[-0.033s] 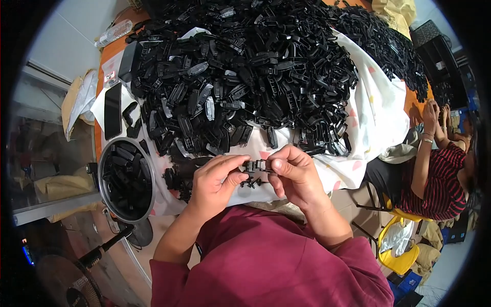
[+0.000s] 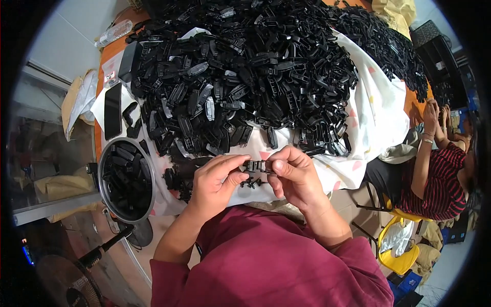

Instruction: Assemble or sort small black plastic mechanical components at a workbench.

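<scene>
Between my two hands is a small black plastic part [image 2: 255,166], held level over the front of the cloth. The fingertips and thumb of my left hand [image 2: 216,180] pinch its left end. My right hand [image 2: 294,175] grips the right end between thumb and fingers, covering that end. A few tiny black pieces [image 2: 250,182] lie on the cloth just below the held part. Beyond my hands rises a big heap of black plastic parts [image 2: 245,77], with some loose ones at its near edge.
A round tub [image 2: 153,174] of black parts stands at the left, near a phone [image 2: 112,110]. White patterned cloth [image 2: 376,102] covers the table. A plastic bottle [image 2: 115,33] lies far left. On the right sits a person in a striped shirt [image 2: 434,179], near a yellow chair [image 2: 404,261].
</scene>
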